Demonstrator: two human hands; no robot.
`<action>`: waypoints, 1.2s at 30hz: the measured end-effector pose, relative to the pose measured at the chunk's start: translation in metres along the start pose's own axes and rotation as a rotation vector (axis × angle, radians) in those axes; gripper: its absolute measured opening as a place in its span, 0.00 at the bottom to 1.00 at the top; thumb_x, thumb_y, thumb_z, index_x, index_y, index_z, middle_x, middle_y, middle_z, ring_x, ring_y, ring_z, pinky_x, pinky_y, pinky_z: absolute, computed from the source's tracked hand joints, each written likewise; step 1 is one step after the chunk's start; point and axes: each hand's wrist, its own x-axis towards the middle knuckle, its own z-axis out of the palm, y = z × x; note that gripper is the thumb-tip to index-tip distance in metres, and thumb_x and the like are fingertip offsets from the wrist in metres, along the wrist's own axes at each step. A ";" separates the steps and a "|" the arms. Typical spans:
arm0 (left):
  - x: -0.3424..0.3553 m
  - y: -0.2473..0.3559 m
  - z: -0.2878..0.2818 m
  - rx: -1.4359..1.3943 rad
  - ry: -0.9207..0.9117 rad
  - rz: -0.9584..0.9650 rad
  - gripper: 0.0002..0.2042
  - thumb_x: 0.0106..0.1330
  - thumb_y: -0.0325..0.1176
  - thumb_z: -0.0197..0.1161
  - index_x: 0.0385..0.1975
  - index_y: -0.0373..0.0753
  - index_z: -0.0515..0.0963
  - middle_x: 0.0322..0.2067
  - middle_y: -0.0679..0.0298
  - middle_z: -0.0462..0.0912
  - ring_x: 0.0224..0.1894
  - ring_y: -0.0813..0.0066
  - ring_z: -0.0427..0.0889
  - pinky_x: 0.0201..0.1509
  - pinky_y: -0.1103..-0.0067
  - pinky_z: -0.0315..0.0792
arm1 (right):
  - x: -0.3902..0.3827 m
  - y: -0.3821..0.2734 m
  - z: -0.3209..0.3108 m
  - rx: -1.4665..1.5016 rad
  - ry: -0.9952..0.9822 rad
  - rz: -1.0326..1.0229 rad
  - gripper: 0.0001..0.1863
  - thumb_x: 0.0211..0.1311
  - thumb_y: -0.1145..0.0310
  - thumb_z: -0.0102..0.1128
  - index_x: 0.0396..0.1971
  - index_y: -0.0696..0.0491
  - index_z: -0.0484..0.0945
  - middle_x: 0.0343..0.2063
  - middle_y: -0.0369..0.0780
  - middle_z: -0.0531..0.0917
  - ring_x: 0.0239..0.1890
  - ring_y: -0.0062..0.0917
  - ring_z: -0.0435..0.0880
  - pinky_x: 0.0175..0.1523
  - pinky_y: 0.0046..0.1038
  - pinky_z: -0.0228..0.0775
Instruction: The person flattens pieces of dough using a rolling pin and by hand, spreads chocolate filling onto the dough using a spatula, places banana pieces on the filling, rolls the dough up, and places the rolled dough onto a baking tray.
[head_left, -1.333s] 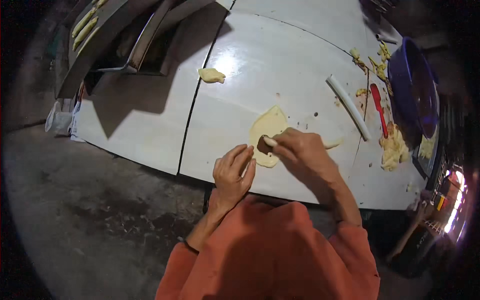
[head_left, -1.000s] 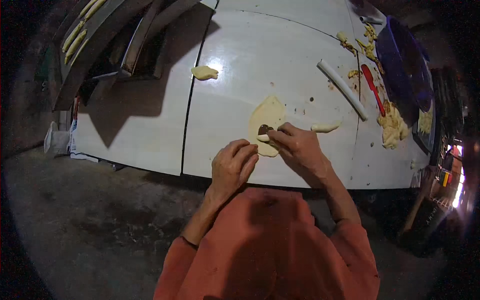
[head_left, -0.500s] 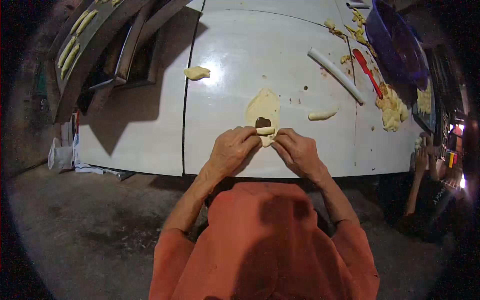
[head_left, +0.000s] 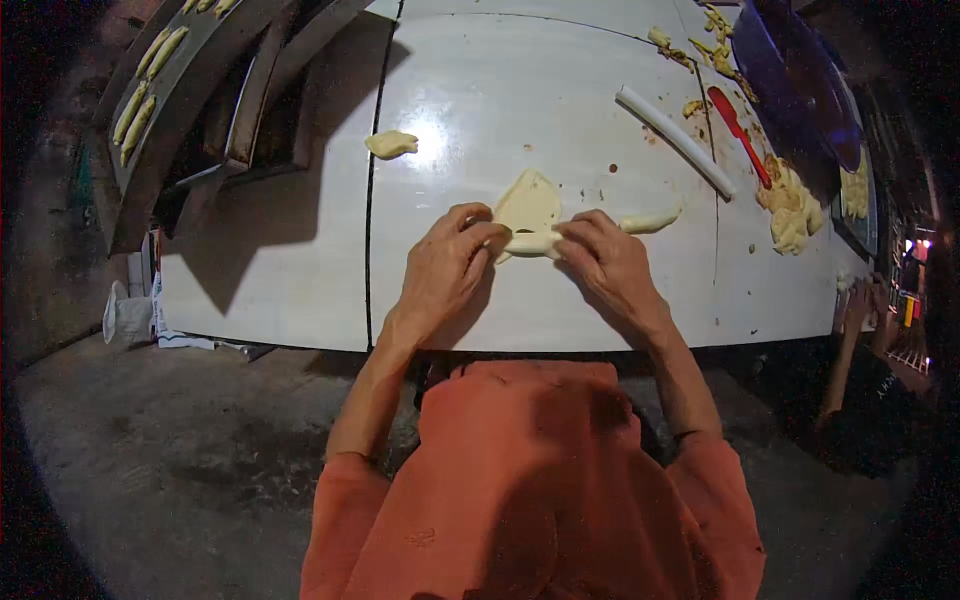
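Observation:
A flat oval of pale dough [head_left: 530, 200] lies on the white table in front of me, its near end rolled into a short cylinder. Only a thin sliver of dark brown filling shows along the roll's far edge. My left hand [head_left: 445, 262] grips the left end of the roll with bent fingers. At the right end, the fingers of my right hand [head_left: 608, 262] are closed on the dough, with the thumb on the near side. Just beyond that hand rests a finished dough roll [head_left: 652, 220], and a loose dough piece [head_left: 391, 145] sits farther left.
A white rolling pin [head_left: 676, 142] and a red spatula [head_left: 738, 135] lie at right, near a dough heap [head_left: 790, 205] and a dark blue basin [head_left: 795, 90]. Trays with dough rolls [head_left: 133, 118] stand at upper left. Another person's arm [head_left: 848, 345] shows at far right.
Both hands have moved slightly away from me, rolling the dough's near end forward. The dark filling is now almost covered, and the flat part is shorter.

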 end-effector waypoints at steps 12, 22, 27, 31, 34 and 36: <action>0.010 0.010 -0.003 0.046 0.008 0.149 0.09 0.63 0.33 0.69 0.40 0.39 0.83 0.42 0.61 0.84 0.44 0.60 0.83 0.46 0.67 0.78 | 0.012 0.016 0.011 -0.127 -0.079 -0.234 0.11 0.73 0.60 0.58 0.42 0.53 0.80 0.36 0.42 0.81 0.34 0.39 0.85 0.37 0.38 0.78; 0.011 0.005 -0.006 0.068 0.078 0.212 0.12 0.63 0.31 0.69 0.45 0.42 0.83 0.39 0.61 0.85 0.41 0.61 0.84 0.43 0.67 0.78 | 0.008 0.011 0.018 -0.185 0.182 -0.232 0.17 0.67 0.65 0.64 0.54 0.47 0.78 0.43 0.40 0.84 0.36 0.33 0.87 0.35 0.34 0.81; 0.017 -0.002 -0.002 0.233 0.076 0.236 0.14 0.57 0.30 0.74 0.44 0.44 0.85 0.41 0.63 0.86 0.42 0.62 0.85 0.44 0.67 0.79 | 0.020 0.021 0.022 -0.258 0.122 -0.326 0.15 0.67 0.61 0.65 0.49 0.50 0.80 0.41 0.38 0.81 0.37 0.33 0.86 0.36 0.34 0.79; 0.019 -0.008 0.001 0.212 0.155 0.243 0.11 0.58 0.28 0.73 0.41 0.43 0.86 0.38 0.62 0.86 0.40 0.61 0.85 0.43 0.68 0.79 | 0.018 0.025 0.013 -0.162 0.033 -0.242 0.10 0.70 0.61 0.61 0.44 0.51 0.81 0.41 0.39 0.81 0.37 0.35 0.85 0.39 0.36 0.79; 0.020 -0.007 0.002 0.194 0.201 0.226 0.09 0.59 0.28 0.71 0.39 0.41 0.85 0.36 0.60 0.86 0.38 0.59 0.85 0.42 0.68 0.79 | 0.016 0.021 0.011 -0.196 0.080 -0.213 0.11 0.69 0.61 0.62 0.44 0.51 0.81 0.40 0.40 0.81 0.38 0.36 0.85 0.39 0.36 0.79; 0.021 -0.006 0.000 0.167 0.216 0.231 0.10 0.60 0.29 0.71 0.41 0.39 0.84 0.39 0.60 0.86 0.40 0.58 0.85 0.42 0.68 0.80 | 0.018 0.011 0.003 -0.249 0.044 -0.278 0.16 0.67 0.59 0.63 0.50 0.51 0.80 0.43 0.43 0.81 0.43 0.38 0.85 0.42 0.36 0.80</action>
